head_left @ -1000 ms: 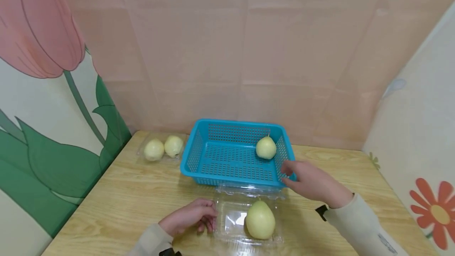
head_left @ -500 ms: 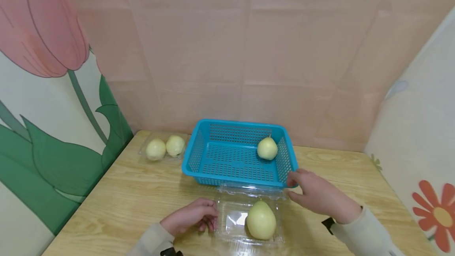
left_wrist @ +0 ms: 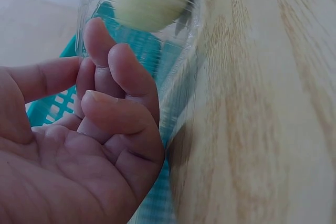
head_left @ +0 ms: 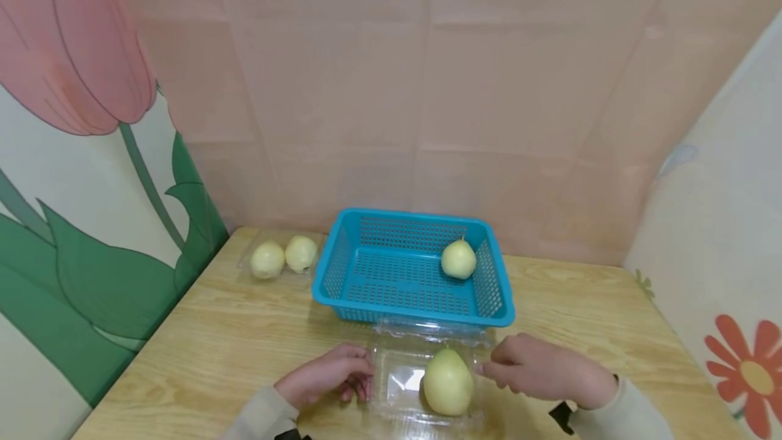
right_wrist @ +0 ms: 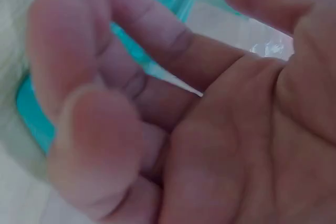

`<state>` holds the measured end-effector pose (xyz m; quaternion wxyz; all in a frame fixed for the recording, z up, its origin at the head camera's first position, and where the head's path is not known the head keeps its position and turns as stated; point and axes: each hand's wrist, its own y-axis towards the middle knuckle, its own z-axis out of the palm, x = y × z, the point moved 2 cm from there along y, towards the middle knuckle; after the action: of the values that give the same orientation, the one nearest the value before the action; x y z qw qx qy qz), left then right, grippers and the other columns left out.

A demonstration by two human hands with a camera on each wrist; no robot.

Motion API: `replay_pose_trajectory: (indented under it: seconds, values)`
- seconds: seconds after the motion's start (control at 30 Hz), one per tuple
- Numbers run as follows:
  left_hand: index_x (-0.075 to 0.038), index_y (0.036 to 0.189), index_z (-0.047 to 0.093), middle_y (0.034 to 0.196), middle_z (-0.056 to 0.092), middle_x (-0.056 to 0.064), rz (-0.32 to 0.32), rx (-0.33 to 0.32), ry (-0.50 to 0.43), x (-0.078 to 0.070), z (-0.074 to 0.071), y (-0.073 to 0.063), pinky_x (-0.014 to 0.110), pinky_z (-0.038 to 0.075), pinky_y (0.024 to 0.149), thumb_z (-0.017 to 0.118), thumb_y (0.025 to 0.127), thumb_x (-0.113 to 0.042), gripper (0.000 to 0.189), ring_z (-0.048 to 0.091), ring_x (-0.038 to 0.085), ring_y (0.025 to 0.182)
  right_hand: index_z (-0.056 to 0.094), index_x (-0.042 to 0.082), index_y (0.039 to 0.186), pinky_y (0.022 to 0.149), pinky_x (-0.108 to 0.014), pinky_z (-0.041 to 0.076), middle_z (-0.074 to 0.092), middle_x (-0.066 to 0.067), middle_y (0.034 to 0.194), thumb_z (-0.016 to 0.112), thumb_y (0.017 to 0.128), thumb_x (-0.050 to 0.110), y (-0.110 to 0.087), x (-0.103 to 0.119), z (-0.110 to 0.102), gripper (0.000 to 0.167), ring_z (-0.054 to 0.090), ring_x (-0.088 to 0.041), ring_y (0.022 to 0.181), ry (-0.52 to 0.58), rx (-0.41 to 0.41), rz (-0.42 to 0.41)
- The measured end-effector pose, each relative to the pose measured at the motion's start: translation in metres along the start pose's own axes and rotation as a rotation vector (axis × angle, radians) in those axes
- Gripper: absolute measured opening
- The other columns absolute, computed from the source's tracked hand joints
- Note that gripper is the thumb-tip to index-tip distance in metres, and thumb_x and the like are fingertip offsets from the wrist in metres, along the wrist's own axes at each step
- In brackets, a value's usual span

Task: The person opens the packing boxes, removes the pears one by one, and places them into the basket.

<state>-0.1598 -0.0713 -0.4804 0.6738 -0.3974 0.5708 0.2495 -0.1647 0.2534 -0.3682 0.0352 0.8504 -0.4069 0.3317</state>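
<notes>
A clear plastic clamshell container [head_left: 397, 399] lies opened out on the table, with one yellow-green pear [head_left: 449, 383] in its right half. My left hand [head_left: 330, 373] pinches the container's left edge between thumb and forefinger, the other fingers loosely curled, as the left wrist view shows. At the right edge, beside the pear, is my right hand [head_left: 537, 369], its thumb tip close to the rim. A gap shows between thumb and forefinger in the right wrist view, and the other fingers [right_wrist: 100, 140] are bent with nothing in them.
Behind the container stands a blue perforated basket [head_left: 354, 290] with one pear [head_left: 458, 259] at its right end. To its left, a second clear container [head_left: 247, 265] holds two pears [head_left: 284, 257]. The wooden table [head_left: 226, 338] meets patterned walls on both sides.
My right hand has come down from the basket's front right corner to the container's right edge. The left hand, the container and the pears have stayed in place.
</notes>
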Motion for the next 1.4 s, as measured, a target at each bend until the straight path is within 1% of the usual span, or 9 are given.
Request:
replay_pose_trajectory:
  seconds: [0.13, 0.27, 0.43, 0.67, 0.87, 1.0, 1.1, 1.27, 1.4]
  values:
    - [0.003, 0.089, 0.059, 0.069, 0.065, 0.003, -0.005, -0.001, 0.002, 0.000, 0.000, 0.000, 0.017, 0.039, 0.047, 0.052, 0.097, -0.012, 0.018, 0.058, 0.012, 0.060, 0.066, 0.023, 0.088, 0.051, -0.027, 0.047, 0.060, 0.009, 0.071, 0.045, 0.106, 0.037, 0.000, 0.004, 0.005, 0.031, 0.056, -0.007, 0.058, 0.095, 0.063, 0.004]
    - [0.000, 0.087, 0.059, 0.070, 0.065, 0.003, -0.011, -0.003, 0.006, 0.001, -0.001, 0.000, 0.018, 0.039, 0.047, 0.052, 0.097, -0.012, 0.016, 0.058, 0.012, 0.060, 0.064, 0.023, 0.090, 0.052, -0.026, 0.047, 0.059, 0.010, 0.072, 0.048, 0.105, 0.038, 0.002, 0.009, 0.011, 0.027, 0.055, -0.005, 0.058, 0.113, 0.084, -0.029]
    - [-0.001, 0.087, 0.059, 0.070, 0.065, 0.003, -0.016, 0.001, 0.001, 0.003, -0.001, 0.001, 0.018, 0.039, 0.047, 0.053, 0.097, -0.012, 0.016, 0.058, 0.012, 0.060, 0.063, 0.022, 0.097, 0.058, -0.023, 0.046, 0.055, 0.016, 0.077, 0.058, 0.100, 0.040, 0.009, 0.017, 0.018, 0.019, 0.051, 0.000, 0.068, 0.008, 0.017, -0.110]
    - [-0.001, 0.087, 0.059, 0.070, 0.065, 0.003, -0.015, 0.000, 0.003, 0.004, -0.002, 0.001, 0.018, 0.039, 0.047, 0.053, 0.097, -0.012, 0.016, 0.057, 0.012, 0.060, 0.061, 0.016, 0.113, 0.063, -0.026, 0.046, 0.057, 0.010, 0.089, 0.069, 0.092, 0.042, 0.018, 0.023, 0.028, 0.035, 0.053, -0.007, 0.079, -0.139, -0.072, -0.086]
    - [-0.002, 0.087, 0.059, 0.070, 0.065, 0.003, -0.021, 0.011, 0.007, 0.004, -0.002, 0.001, 0.019, 0.039, 0.047, 0.052, 0.098, -0.013, 0.016, 0.058, 0.013, 0.061, 0.058, 0.013, 0.121, 0.074, -0.036, 0.055, 0.065, 0.002, 0.104, 0.073, 0.088, 0.040, 0.023, 0.024, 0.037, 0.045, 0.061, -0.017, 0.094, -0.263, -0.133, -0.079]
    - [-0.003, 0.087, 0.059, 0.071, 0.065, 0.003, -0.023, 0.020, 0.007, 0.005, -0.003, 0.001, 0.019, 0.039, 0.048, 0.052, 0.098, -0.013, 0.016, 0.058, 0.013, 0.061, 0.056, 0.008, 0.129, 0.087, -0.046, 0.055, 0.067, -0.004, 0.118, 0.074, 0.087, 0.039, 0.027, 0.026, 0.042, 0.056, 0.062, -0.027, 0.109, -0.297, -0.129, -0.046]
    - [-0.003, 0.088, 0.059, 0.071, 0.065, 0.003, -0.022, 0.023, 0.004, 0.006, -0.003, 0.002, 0.019, 0.039, 0.048, 0.052, 0.098, -0.013, 0.016, 0.058, 0.013, 0.061, 0.055, 0.006, 0.132, 0.089, -0.050, 0.054, 0.066, -0.008, 0.123, 0.076, 0.085, 0.038, 0.032, 0.027, 0.045, 0.061, 0.061, -0.032, 0.113, -0.290, -0.122, -0.019]
    - [-0.002, 0.088, 0.059, 0.071, 0.065, 0.003, -0.014, 0.028, 0.003, 0.006, -0.004, 0.003, 0.018, 0.040, 0.048, 0.052, 0.098, -0.014, 0.017, 0.059, 0.013, 0.062, 0.056, 0.004, 0.132, 0.087, -0.054, 0.053, 0.066, -0.012, 0.122, 0.079, 0.082, 0.040, 0.037, 0.030, 0.047, 0.066, 0.062, -0.035, 0.109, -0.311, -0.138, -0.008]
    - [-0.003, 0.088, 0.059, 0.072, 0.066, 0.003, -0.013, 0.034, 0.006, 0.005, -0.004, 0.003, 0.018, 0.040, 0.048, 0.053, 0.097, -0.014, 0.016, 0.059, 0.013, 0.062, 0.058, 0.005, 0.130, 0.081, -0.049, 0.054, 0.067, -0.008, 0.115, 0.078, 0.081, 0.045, 0.040, 0.030, 0.050, 0.067, 0.064, -0.028, 0.101, -0.354, -0.159, -0.033]
